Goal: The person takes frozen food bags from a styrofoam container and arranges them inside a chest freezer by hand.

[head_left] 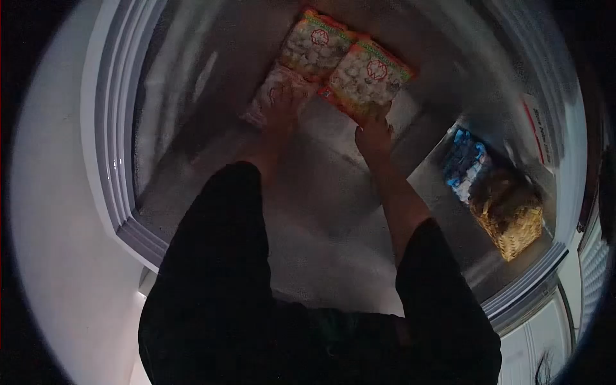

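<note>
Two printed food packets with red-orange edges lie side by side at the top of the metal-walled compartment: a left packet (316, 46) and a right packet (367, 76). Below the left one is a paler packet (268, 96), partly covered by my left hand (280, 112), whose blurred fingers spread over it. My right hand (375, 135) is at the lower edge of the right packet, its fingers closed on that edge.
At the right are a blue and white bag (465, 163) and a woven basket (516, 224) beside it. A label (538, 131) is on the right wall. The grey ridged rim (114, 147) of the compartment curves round the left side.
</note>
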`<state>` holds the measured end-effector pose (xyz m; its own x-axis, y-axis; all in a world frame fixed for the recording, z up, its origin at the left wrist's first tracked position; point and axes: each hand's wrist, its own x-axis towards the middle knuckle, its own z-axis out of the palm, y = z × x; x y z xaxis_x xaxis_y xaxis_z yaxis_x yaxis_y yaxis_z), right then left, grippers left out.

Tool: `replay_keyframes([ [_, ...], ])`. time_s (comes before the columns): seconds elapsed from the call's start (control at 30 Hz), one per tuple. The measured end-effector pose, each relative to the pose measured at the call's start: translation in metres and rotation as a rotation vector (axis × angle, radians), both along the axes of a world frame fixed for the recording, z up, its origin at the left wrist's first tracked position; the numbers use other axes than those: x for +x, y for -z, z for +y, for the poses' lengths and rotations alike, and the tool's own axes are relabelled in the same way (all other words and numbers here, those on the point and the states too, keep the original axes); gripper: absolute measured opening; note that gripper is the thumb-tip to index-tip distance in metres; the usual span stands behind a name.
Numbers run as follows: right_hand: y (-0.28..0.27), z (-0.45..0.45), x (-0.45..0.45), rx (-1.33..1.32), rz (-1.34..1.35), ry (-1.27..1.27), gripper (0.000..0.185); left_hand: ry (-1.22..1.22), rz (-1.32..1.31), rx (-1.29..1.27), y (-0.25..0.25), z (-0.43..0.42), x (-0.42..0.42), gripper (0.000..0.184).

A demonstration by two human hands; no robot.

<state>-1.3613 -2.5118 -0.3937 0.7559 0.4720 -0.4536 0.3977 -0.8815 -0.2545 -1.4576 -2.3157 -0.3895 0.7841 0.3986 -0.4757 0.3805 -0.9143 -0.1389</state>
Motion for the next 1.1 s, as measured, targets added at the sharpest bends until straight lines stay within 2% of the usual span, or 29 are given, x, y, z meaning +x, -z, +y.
replay_keyframes([
  [0.03,-0.003,0.001,0.002,0.002,-0.009,-0.005,0.057,-0.005,-0.009,0.002,0.003,0.000,0.000,0.060],
  [0.1,-0.007,0.000,0.003,-0.215,0.087,-0.114,0.063,0.076,0.019,0.135,0.015,0.000,-0.002,0.063],
  [0.13,-0.010,-0.002,0.004,-0.219,0.083,-0.115,0.063,0.102,0.028,0.178,0.024,0.001,-0.004,0.065],
  [0.2,-0.014,-0.009,0.002,-0.174,0.036,-0.152,0.067,0.054,-0.053,-0.022,0.033,0.012,-0.007,0.070],
  [0.23,-0.016,-0.012,0.001,-0.177,0.035,-0.153,0.067,0.053,-0.055,-0.026,0.032,0.012,-0.008,0.070],
  [0.3,-0.022,-0.014,0.003,-0.251,0.125,-0.163,0.069,0.043,-0.022,-0.060,0.032,0.016,-0.007,0.075],
  [0.4,-0.041,-0.023,-0.010,-0.209,0.167,-0.083,0.070,-0.055,0.052,-0.098,0.034,0.023,0.002,0.073],
  [0.5,-0.056,-0.037,-0.030,-0.151,0.107,-0.171,0.058,0.018,0.104,-0.068,0.023,0.017,0.007,0.075],
  [0.6,-0.062,-0.057,-0.048,-0.024,0.097,-0.148,0.058,0.082,0.180,0.052,0.006,0.011,0.009,0.077],
  [0.63,-0.071,-0.058,-0.047,-0.022,0.087,-0.149,0.058,0.105,0.209,0.092,0.000,0.008,0.008,0.077],
  [0.73,-0.088,-0.069,-0.042,-0.151,0.219,-0.229,0.057,0.088,0.180,-0.033,-0.004,0.004,0.006,0.079],
  [0.8,-0.088,-0.077,-0.046,-0.074,0.229,-0.113,0.053,0.056,0.277,-0.060,-0.001,0.003,0.009,0.077],
  [0.83,-0.091,-0.077,-0.046,-0.070,0.221,-0.111,0.053,0.058,0.269,-0.055,-0.014,0.005,0.016,0.077],
  [0.9,-0.099,-0.082,-0.051,0.020,0.314,0.045,0.048,0.054,0.383,-0.059,-0.029,0.003,0.021,0.070],
  [1.03,-0.106,-0.101,-0.067,0.019,0.314,0.041,0.041,0.070,0.368,-0.064,-0.052,0.004,0.014,0.059],
  [1.07,-0.092,-0.117,-0.075,0.071,0.287,-0.068,0.035,0.075,0.357,-0.077,-0.055,0.006,0.009,0.055],
  [1.1,-0.102,-0.122,-0.076,0.123,0.254,-0.178,0.032,0.090,0.346,-0.088,-0.067,0.005,0.009,0.052],
])
